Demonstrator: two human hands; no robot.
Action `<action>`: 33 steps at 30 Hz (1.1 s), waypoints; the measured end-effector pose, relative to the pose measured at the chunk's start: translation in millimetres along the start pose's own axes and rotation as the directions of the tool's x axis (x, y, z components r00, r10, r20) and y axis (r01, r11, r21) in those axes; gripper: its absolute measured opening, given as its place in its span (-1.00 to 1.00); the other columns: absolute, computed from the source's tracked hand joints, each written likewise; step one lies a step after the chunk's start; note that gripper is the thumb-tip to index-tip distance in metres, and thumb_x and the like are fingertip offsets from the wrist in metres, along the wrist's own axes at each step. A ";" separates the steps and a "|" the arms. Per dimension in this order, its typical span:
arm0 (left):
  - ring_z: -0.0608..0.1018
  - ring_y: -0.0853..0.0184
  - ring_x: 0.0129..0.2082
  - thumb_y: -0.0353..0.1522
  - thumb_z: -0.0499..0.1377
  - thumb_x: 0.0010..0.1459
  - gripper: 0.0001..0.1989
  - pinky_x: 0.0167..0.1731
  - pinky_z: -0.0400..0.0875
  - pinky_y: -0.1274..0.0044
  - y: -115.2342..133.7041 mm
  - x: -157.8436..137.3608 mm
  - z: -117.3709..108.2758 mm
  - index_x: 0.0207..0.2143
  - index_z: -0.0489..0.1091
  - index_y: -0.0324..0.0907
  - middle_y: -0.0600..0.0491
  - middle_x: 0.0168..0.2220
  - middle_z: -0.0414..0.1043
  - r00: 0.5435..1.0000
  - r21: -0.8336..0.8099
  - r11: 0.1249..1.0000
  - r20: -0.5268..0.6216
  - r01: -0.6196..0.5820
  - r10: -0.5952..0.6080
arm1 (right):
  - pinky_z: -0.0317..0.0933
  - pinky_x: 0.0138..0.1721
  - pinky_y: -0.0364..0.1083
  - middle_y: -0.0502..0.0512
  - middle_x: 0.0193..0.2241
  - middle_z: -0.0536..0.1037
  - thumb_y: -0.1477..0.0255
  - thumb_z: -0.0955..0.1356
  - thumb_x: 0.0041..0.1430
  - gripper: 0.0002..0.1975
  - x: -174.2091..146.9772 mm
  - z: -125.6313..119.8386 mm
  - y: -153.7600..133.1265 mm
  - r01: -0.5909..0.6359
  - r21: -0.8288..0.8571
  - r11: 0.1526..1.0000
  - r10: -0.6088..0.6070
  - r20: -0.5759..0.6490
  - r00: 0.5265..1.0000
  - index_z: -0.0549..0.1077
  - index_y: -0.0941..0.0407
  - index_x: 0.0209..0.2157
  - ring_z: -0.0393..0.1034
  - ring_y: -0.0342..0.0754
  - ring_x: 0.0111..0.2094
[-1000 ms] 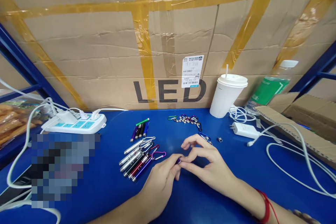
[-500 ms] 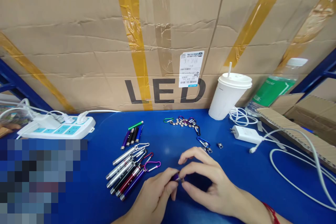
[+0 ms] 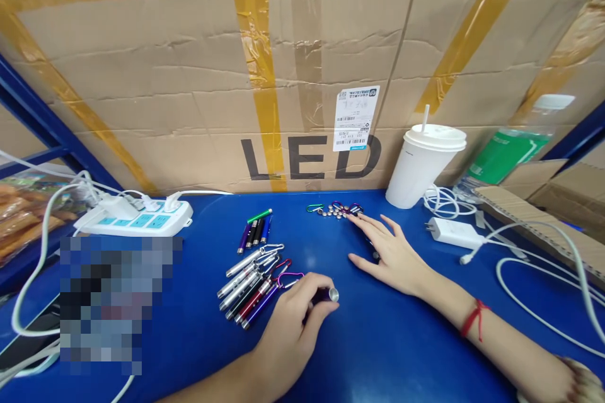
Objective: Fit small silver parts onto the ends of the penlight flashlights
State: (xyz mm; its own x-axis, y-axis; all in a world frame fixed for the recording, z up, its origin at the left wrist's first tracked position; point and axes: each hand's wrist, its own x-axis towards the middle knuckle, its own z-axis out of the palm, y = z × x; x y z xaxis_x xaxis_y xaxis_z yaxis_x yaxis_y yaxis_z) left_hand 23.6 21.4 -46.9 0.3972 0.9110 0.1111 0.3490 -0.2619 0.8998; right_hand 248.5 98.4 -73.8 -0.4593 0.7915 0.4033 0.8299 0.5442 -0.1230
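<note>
My left hand (image 3: 293, 321) is closed around a dark purple flashlight tube (image 3: 323, 295), its hollow silver end facing right. My right hand (image 3: 392, 255) has its fingers spread, palm down over the table. Its fingertips reach the edge of a cluster of small round button cells (image 3: 336, 213). Small carabiner clips, a green clip (image 3: 314, 208) among them, lie around the cells. Left of my left hand is a row of pen flashlights (image 3: 246, 286) in silver, black, red and purple with clips on their ends. Behind them lie several shorter tubes (image 3: 256, 231) with a green tube (image 3: 259, 216) across the top.
A white power strip (image 3: 174, 223) with plugged cables stands at the left. At the right back are a lidded paper cup (image 3: 418, 167), a green-labelled bottle (image 3: 508, 154) and a white charger (image 3: 456, 233) with loose cable. A large cardboard box (image 3: 189, 107) walls off the back.
My right hand has left the tube and moved forward and right to the button cells, its fingers spreading. My left hand keeps the tube, whose open end now shows. The view has shifted left.
</note>
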 end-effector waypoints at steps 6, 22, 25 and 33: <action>0.37 0.42 -0.29 -0.38 -0.05 0.25 -0.84 -0.24 0.22 0.61 0.3 0.0 0.4 -0.31 0.30 -0.15 0.09 -0.32 0.33 0.998 0.053 0.997 -0.040 -0.050 0.052 | -0.27 0.19 0.21 0.12 0.00 0.36 0.26 0.23 0.21 -0.52 3.0 -4.7 -2.8 0.018 0.086 0.996 -0.016 -0.025 1.000 0.13 0.09 0.13 0.19 -0.01 0.08; 0.41 0.42 -0.20 -0.42 -0.05 0.25 -0.83 -0.20 0.27 0.64 -3.8 -0.4 3.6 -0.23 0.33 -0.16 0.04 -0.24 0.34 0.971 0.091 0.972 -0.085 -0.216 0.224 | -0.09 0.08 0.16 0.10 -0.02 0.36 0.33 0.25 0.22 -0.75 -0.4 -9.1 -4.7 0.035 -0.047 0.998 -0.040 -0.103 0.994 0.47 0.06 -0.13 0.19 0.04 0.03; 0.41 0.40 -0.19 -0.42 -0.04 0.25 -0.85 -0.20 0.28 0.63 -4.4 0.2 3.6 -0.25 0.33 -0.17 0.03 -0.23 0.34 0.972 0.074 0.975 -0.094 -0.207 0.214 | -0.03 0.03 0.12 0.06 -0.08 0.39 0.39 0.26 0.22 -0.81 -1.0 -10.2 -5.0 0.048 -0.009 0.999 -0.049 -0.111 0.993 0.50 0.04 -0.20 0.24 -0.01 -0.03; 0.42 0.41 -0.29 -0.40 0.01 0.21 -0.88 -0.30 0.30 0.63 -5.4 -1.8 4.5 -0.30 0.34 -0.19 0.04 -0.29 0.35 0.983 0.047 0.985 -0.075 -0.165 0.168 | 0.08 -0.08 0.08 0.10 -0.19 0.43 0.34 0.25 0.25 -0.78 0.3 -16.7 -15.1 0.088 0.121 0.989 -0.060 -0.220 0.974 0.53 0.04 -0.33 0.28 0.01 -0.10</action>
State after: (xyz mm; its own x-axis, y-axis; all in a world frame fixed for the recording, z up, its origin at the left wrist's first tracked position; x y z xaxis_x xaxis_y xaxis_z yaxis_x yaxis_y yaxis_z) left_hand 24.8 19.8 -53.8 0.3855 0.8752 0.2924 0.3180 -0.4235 0.8483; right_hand 241.1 85.8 -56.7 -0.4267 0.6768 0.5998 0.7421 0.6411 -0.1955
